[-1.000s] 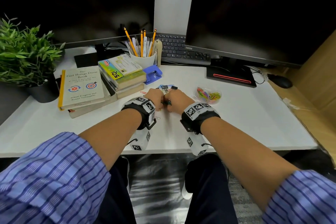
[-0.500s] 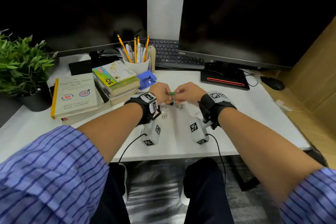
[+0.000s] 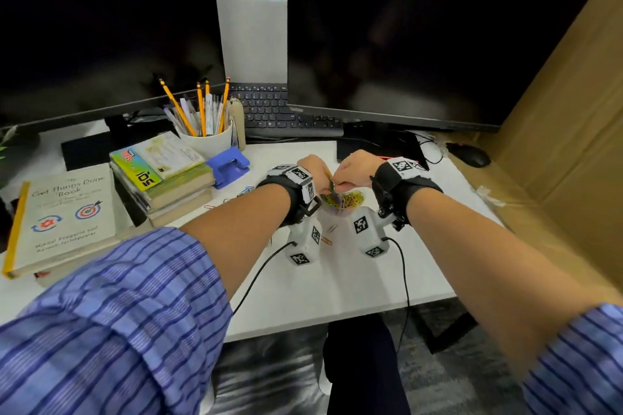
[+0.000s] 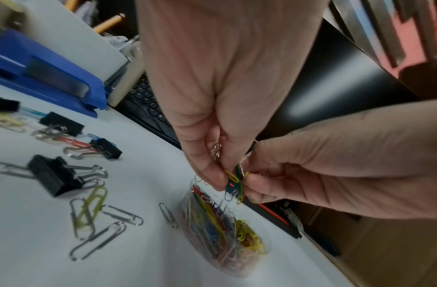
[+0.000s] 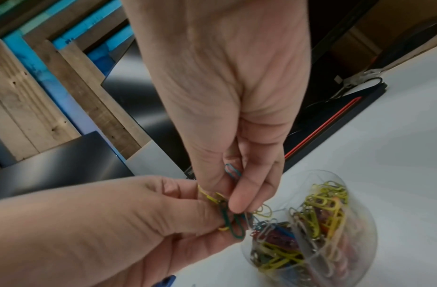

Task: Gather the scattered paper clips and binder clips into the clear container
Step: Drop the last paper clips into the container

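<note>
The clear container (image 3: 344, 204) (image 4: 224, 229) (image 5: 322, 233) stands on the white desk, part full of coloured paper clips. Just above its rim my left hand (image 3: 317, 173) (image 4: 224, 174) (image 5: 212, 219) and right hand (image 3: 352, 168) (image 5: 227, 196) (image 4: 254, 186) meet, and both pinch one small bunch of green, yellow and blue paper clips (image 4: 234, 182) (image 5: 233, 219). In the left wrist view, black binder clips (image 4: 52, 176) and loose silver and yellow paper clips (image 4: 89, 209) lie scattered left of the container. One more clip (image 3: 325, 241) lies between my wrists.
A blue hole punch (image 3: 229, 165), stacked books (image 3: 161, 172) and a pencil cup (image 3: 205, 138) stand to the left. Two dark monitors, a keyboard (image 3: 279, 111) and a monitor base (image 3: 381, 148) close off the back. A mouse (image 3: 468, 155) sits far right.
Both hands have lifted off the scattered pile with a bunch of paper clips and moved right, and now hold it over the container.
</note>
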